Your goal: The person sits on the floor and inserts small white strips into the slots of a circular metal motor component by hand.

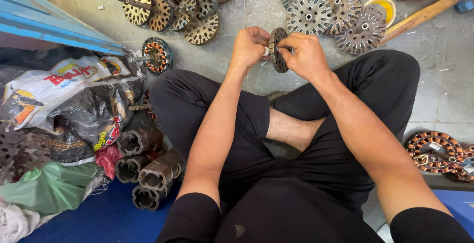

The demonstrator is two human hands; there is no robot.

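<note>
far left: crumpled printed sacks (74,100) and a green bag (49,186) heaped on the floor, with a cluster of dark hollow metal housings (145,166) beside them. upper left: slotted brown discs on shafts (173,3), lying in a loose pile, and one copper-wound stator (157,55) nearer the knee. centre: the left hand (248,48) and right hand (307,55) meet above the crossed legs, both sets of fingers closed on a slotted laminated disc (278,50) held edge-on between them, a small pale piece showing at its left face; what that piece is cannot be told. the disc looks like stacked steel, so judged heavy for its size, stiff, with sharp-edged slots and a rim that may be oily; best held by the outer rim or the hub, not the thin teeth. upper right: grey slotted discs (326,11) spread on the floor (434,90), a yellow tape roll (382,6), a wooden handle (419,17). far right: copper-wound stators (437,154).
</note>
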